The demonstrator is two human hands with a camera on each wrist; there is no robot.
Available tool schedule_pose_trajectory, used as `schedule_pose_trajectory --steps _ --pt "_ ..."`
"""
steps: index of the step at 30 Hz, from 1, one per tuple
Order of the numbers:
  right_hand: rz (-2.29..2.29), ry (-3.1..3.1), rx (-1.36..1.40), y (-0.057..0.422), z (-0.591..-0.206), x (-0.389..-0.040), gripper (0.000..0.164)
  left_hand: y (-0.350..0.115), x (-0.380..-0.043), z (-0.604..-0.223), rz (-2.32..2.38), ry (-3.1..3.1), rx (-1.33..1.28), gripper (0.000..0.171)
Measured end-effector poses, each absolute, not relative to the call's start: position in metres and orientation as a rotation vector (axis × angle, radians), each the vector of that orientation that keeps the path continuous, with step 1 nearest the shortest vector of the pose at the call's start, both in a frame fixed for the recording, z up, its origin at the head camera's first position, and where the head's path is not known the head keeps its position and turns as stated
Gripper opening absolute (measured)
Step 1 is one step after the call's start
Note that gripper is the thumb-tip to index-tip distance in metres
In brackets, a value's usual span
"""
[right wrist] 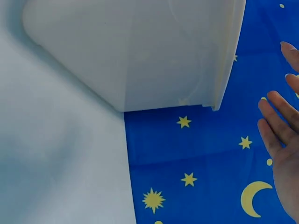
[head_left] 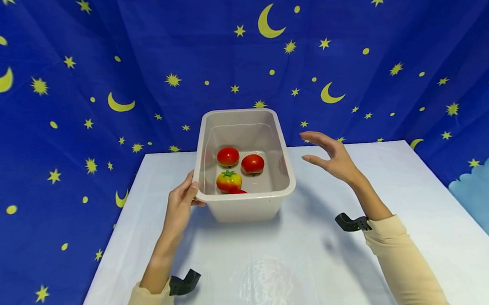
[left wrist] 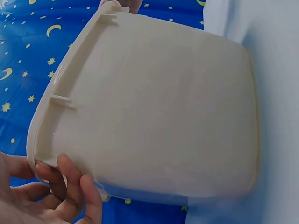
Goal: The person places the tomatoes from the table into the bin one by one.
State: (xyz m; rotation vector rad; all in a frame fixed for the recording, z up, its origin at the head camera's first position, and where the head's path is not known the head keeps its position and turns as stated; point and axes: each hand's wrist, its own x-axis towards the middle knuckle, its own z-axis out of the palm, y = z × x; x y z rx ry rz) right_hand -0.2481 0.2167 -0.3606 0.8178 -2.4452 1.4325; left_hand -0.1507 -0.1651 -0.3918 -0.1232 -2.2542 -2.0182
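Observation:
A beige plastic bin [head_left: 245,210] stands on the table, its inside facing me. In it lie two red tomatoes [head_left: 228,156] [head_left: 252,164], a yellow-and-red tomato [head_left: 228,182] with a green top, and another red piece [head_left: 238,192] mostly hidden behind the near rim. My left hand [head_left: 180,200] grips the bin's near left corner, thumb over the rim and fingers underneath, as the left wrist view also shows around the bin wall [left wrist: 163,102]. To the right of the bin, my right hand [head_left: 331,158] hangs in the air, fingers spread from the thumb, holding nothing.
The white table [head_left: 238,267] carries the bin toward its far edge. A blue curtain [head_left: 217,45] with yellow moons and stars hangs behind and at the sides. Black wrist mounts [head_left: 184,283] [head_left: 352,222] stick out from both sleeves.

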Motion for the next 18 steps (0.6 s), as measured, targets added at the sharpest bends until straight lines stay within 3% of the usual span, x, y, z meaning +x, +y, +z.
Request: schedule_pose_trajectory --steps 11,18 --pt "1.448 -2.449 0.771 0.224 -0.371 -0.242 0.057 -0.184 -0.150 -0.393 -1.901 -2.378 -0.123 0.051" --pt "1.383 -2.487 0.709 0.233 -0.380 -0.232 0.059 -0.199 -0.147 -0.399 -1.376 -2.541 -0.206 0.048"
